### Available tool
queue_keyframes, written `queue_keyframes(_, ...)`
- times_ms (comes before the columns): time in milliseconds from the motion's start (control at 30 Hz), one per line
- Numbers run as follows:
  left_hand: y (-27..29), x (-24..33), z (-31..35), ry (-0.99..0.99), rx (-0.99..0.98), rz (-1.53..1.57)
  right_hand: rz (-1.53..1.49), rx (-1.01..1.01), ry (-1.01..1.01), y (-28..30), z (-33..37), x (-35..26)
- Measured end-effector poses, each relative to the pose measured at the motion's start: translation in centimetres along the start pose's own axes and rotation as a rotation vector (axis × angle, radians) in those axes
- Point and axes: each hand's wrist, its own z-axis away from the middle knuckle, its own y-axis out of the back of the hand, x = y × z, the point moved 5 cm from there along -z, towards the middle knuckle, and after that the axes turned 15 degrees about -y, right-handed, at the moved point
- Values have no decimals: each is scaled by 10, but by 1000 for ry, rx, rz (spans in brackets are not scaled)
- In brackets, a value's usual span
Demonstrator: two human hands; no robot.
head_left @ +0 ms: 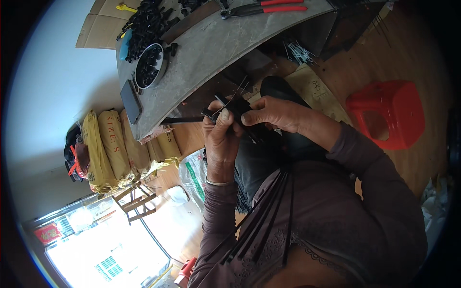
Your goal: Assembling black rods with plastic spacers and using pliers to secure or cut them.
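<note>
Over my lap, both hands work close together on a dark assembly (240, 108) of black parts with thin metal wires sticking up. My left hand (222, 128) grips it from below, thumb pressed on top; a bracelet circles that wrist. My right hand (277, 114) is closed at the other side, thumb and fingers pinching the black piece. A straight black rod (183, 120) runs from the left hand toward the table edge. Several long thin black strips (261, 213) lie across my shirt and lap. The fingers partly hide how the parts join.
On the grey table (201, 53) are a round metal bowl (151, 66) of small black parts, a heap of black pieces (144, 29), a dark phone-like slab (130, 102) and red-handled pliers (264, 8). A red stool (386, 114) stands at right; yellow sacks (114, 144) at left.
</note>
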Motion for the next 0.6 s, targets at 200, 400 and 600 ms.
queue_keyframes(200, -8, 12, 10, -70, 34, -181, 278, 153, 27, -9, 24, -20)
queue_keyframes(400, -6, 19, 6, -107, 20, -322, 15, 114, 448, -33, 28, -37)
queue_keyframes(600, 10, 34, -9, -100, -8, -437, -122, 181, 448, -44, 26, -30)
